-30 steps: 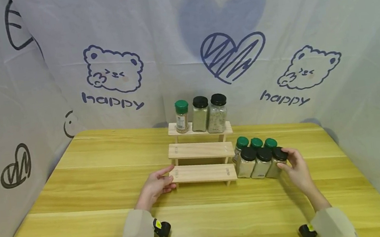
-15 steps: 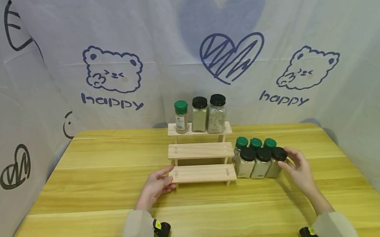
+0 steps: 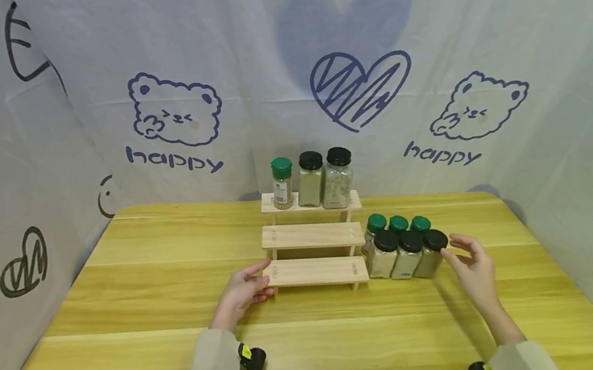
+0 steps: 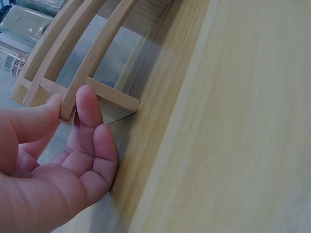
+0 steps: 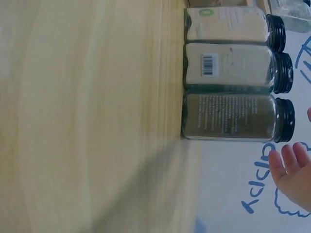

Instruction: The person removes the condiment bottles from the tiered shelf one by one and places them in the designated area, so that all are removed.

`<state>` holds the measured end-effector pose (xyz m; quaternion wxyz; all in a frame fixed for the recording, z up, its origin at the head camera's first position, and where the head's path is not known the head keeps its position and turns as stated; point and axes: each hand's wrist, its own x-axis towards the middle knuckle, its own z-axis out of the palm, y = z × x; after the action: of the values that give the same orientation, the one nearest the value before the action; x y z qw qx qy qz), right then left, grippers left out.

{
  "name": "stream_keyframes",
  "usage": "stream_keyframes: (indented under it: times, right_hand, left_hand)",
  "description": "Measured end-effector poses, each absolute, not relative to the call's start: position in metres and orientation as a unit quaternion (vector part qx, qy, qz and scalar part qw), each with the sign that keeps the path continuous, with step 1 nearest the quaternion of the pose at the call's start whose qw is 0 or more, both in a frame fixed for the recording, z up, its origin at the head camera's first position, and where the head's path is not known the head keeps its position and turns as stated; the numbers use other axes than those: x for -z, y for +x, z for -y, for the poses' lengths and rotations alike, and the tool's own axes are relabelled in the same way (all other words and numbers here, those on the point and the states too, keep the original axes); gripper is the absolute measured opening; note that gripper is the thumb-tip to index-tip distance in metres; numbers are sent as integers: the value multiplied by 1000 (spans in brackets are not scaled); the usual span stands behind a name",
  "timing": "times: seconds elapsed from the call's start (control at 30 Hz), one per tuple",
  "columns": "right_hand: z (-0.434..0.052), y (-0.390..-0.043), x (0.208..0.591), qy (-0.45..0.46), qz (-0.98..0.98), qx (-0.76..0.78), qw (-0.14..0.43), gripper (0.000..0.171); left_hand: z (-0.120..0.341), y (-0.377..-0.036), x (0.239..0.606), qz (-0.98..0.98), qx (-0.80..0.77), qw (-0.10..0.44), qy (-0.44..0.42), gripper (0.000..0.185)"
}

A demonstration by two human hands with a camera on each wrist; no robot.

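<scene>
A three-step wooden rack stands at the table's middle back. Three spice jars stand on its top step. My left hand rests at the left end of the rack's lowest step, thumb and fingers touching the wood. Right of the rack stand several jars in two rows: black-capped ones in front, green-capped ones behind. My right hand hovers open just right of the rightmost black-capped jar, a small gap between them.
The wooden table is walled on three sides by a white cloth printed with bears and hearts. The rack's two lower steps carry nothing. The table's right edge lies close beyond my right hand.
My right hand has let go of the rightmost black-capped jar's cap and drawn back slightly to the right, fingers spread. My left hand has stayed at the rack's end.
</scene>
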<state>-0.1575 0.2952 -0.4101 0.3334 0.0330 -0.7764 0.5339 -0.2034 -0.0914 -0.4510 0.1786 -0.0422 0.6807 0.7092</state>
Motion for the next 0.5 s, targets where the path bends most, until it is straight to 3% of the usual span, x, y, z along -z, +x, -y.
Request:
stream_keyframes:
  times: [0.2, 0.5]
  right_hand:
    - [-286, -151, 401, 22, 771, -525, 358, 16]
    - [-289, -161, 434, 90, 710, -606, 347, 14]
  left_hand:
    - [92, -203, 450, -679, -711, 177, -39, 44]
    - [92, -203, 452, -681, -710, 176, -40, 43]
